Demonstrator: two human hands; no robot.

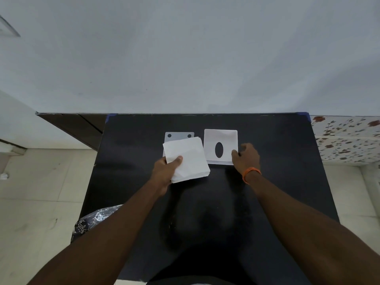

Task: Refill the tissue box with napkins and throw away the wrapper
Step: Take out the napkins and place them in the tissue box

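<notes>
On the black bench (267,182), set against a pale wall, the left hand (166,171) grips a stack of white napkins (187,159), hiding most of a grey plate (180,135) behind. The right hand (245,157) pinches the near right corner of the white tissue box (221,140). The bench front lies bare. A patterned bag (92,221) peeks past its left edge.

The napkins (186,159) in the left hand (164,171) were soft, matt white paper, faintly creased. Under the right hand's (245,158) fingertips the tissue box (221,147) looked smooth, matt white. Beneath both hands, the counter (277,161) was black with a dull sheen.
</notes>
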